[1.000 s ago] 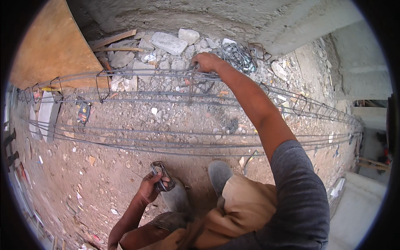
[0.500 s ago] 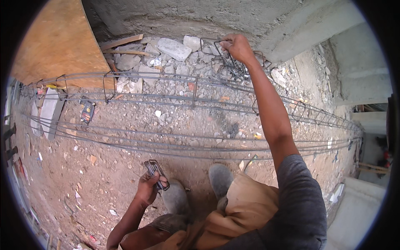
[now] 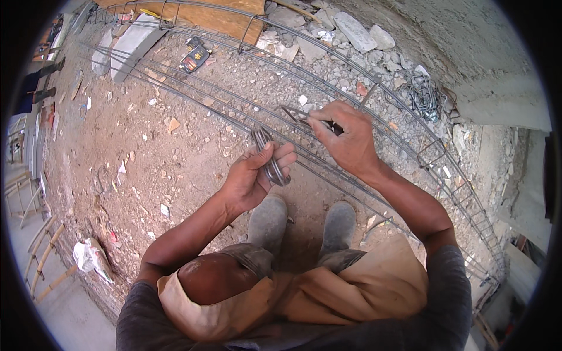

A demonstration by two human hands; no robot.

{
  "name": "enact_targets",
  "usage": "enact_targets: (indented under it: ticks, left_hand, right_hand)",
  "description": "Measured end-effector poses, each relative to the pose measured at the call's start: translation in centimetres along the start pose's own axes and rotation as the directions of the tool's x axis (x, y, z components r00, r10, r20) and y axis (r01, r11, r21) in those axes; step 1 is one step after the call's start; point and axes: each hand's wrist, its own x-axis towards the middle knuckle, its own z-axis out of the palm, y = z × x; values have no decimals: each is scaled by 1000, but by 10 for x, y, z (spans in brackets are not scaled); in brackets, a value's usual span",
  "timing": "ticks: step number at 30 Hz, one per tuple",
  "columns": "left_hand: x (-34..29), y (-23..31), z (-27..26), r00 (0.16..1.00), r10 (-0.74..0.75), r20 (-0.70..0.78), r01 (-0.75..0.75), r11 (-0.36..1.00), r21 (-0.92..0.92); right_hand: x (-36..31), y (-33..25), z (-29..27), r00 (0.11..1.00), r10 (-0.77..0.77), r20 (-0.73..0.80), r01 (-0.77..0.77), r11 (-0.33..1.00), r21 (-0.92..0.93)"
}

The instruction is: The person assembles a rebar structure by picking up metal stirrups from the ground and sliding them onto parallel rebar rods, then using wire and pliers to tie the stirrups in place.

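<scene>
My left hand (image 3: 244, 178) is closed around a small bundle of bent steel stirrups (image 3: 277, 174), thumb on top and fingertips behind. Just right of it, my right hand (image 3: 351, 137) pinches a dark rectangular stirrup (image 3: 291, 113), its end pointing toward the bundle; a gap stays between the two. Beneath both hands run several long loose steel bars (image 3: 219, 115). Farther off lies a long rebar cage (image 3: 345, 61) with stirrups spaced along it. A tangled heap of stirrups and wire (image 3: 426, 96) rests on the rubble beyond the cage.
Concrete blocks (image 3: 136, 47) prop the steel at the far left, near a dark package (image 3: 194, 57). An orange-brown board (image 3: 225, 16) stands behind the cage. Broken concrete (image 3: 355, 32) lies along the rough wall (image 3: 462, 52). White crumpled litter (image 3: 92, 257) is at left.
My right hand has come back from the heap by the wall with a stirrup, close to my left hand. The left hand has risen with its bundle, and the view has turned.
</scene>
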Motion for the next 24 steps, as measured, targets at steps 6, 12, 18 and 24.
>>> enact_targets:
  ticks: [6,12,18,24]
  left_hand:
    - [0,-9,-23,1000,29,12,-27,994,-102]
    - [-1,-9,-36,989,12,-149,21,976,218]
    - [2,-20,-36,977,213,-1,-191,876,442]
    - [-3,-28,-23,986,85,141,-130,929,346]
  right_hand:
    - [-37,-31,46,924,-155,349,157,987,21]
    - [-51,-22,34,881,109,461,-169,982,90]
    - [-30,-32,13,589,657,471,-782,316,537]
    - [-39,-34,38,719,547,429,-633,260,729]
